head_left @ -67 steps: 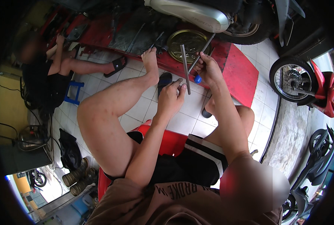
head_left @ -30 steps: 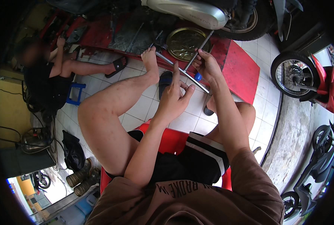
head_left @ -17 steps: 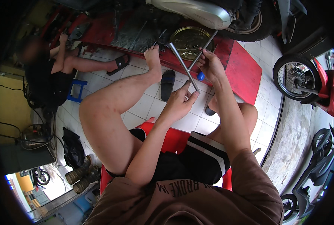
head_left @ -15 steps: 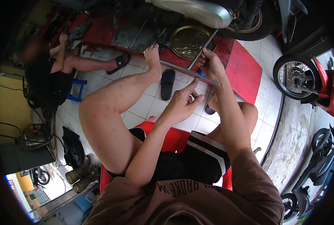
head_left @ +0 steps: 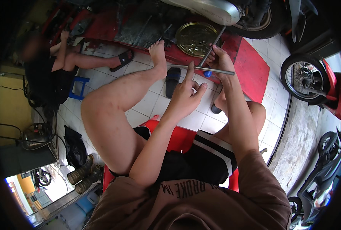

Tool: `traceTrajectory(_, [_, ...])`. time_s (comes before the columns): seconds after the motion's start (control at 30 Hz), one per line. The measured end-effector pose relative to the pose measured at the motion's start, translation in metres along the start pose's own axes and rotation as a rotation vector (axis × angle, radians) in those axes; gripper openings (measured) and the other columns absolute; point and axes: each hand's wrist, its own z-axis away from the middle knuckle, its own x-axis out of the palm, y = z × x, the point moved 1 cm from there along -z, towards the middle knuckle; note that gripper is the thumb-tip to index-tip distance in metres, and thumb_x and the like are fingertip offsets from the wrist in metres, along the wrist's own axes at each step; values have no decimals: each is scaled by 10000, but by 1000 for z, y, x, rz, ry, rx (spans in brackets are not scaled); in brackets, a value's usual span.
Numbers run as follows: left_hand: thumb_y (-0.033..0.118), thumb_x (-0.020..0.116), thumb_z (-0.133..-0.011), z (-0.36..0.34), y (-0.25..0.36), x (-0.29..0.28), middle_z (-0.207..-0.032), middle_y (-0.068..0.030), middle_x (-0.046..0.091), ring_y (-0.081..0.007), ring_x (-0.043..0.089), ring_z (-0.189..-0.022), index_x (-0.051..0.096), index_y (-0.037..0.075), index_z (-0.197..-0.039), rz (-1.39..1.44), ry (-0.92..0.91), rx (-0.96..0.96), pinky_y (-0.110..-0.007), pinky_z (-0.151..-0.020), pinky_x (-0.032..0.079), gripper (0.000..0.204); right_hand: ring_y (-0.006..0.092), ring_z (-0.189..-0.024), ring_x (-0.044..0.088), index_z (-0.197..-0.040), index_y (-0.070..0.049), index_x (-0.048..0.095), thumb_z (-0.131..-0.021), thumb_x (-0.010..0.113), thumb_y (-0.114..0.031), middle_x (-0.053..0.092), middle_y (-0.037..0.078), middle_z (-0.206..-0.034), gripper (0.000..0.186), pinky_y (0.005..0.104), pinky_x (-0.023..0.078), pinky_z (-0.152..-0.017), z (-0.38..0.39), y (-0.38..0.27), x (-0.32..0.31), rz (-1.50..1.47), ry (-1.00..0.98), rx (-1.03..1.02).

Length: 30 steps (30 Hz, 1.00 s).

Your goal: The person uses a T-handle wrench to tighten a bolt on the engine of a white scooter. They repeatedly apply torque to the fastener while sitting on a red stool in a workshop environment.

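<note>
A metal T-handle wrench (head_left: 215, 43) reaches from beside the motorcycle's silver engine cover (head_left: 216, 11) toward me, its long crossbar (head_left: 221, 71) lying sideways. My right hand (head_left: 220, 60) is closed around the shaft, just above the crossbar; some of its fingers are hidden. My left hand (head_left: 186, 94) has the index finger stretched out against the crossbar and the other fingers loosely bent, with nothing held in them. Under the crossbar, near my right wrist, shows a small blue knob-like piece (head_left: 207, 74); what it belongs to, I cannot tell.
A round gold-coloured tray (head_left: 186, 50) rests on the red platform (head_left: 253, 71), where my bare left foot (head_left: 157, 51) is propped. A dark sandal (head_left: 172, 82) lies on the tiles. Another person (head_left: 44, 65) sits at left by a blue stool (head_left: 78, 87). A red motorcycle (head_left: 333, 90) stands at right.
The crossbar has turned and shifted right and now lies nearly level. My left index finger has moved up, while my right hand stays on the shaft.
</note>
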Motion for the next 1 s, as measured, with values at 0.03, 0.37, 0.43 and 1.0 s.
traceTrajectory(0.03, [156,559,-944,1,1,1,-679,-28,539,-64,490,-619,226,10,-1479,1,-79,-26,-216,-567,407,646,97,-610,359,-1009,-7,531,-981,470,-120,418,-2,-706,131,243,346,-579,0,0,-3,-6,-1,5])
traceTrajectory(0.37, [181,540,-942,2,6,-8,-697,-134,632,-153,609,-638,196,-72,-1454,-311,-169,-94,-274,-621,471,666,97,-595,332,-979,-7,546,-982,464,-125,372,-18,-678,143,247,325,-561,-1,3,0,60,163,-19])
traceTrajectory(0.43, [180,514,-951,2,9,-3,-664,-117,616,-151,590,-621,231,-10,-1468,-268,-316,-120,-285,-646,475,620,97,-594,328,-980,-13,544,-985,464,-136,373,-21,-680,148,246,320,-562,2,-2,-1,70,103,-27])
traceTrajectory(1.0, [131,594,-883,9,24,-1,-667,-88,603,-173,531,-535,175,131,-1512,-203,-243,236,-308,-575,458,756,82,-581,359,-838,-81,545,-966,532,-195,412,-42,-661,172,236,339,-568,0,-14,-8,104,119,-31])
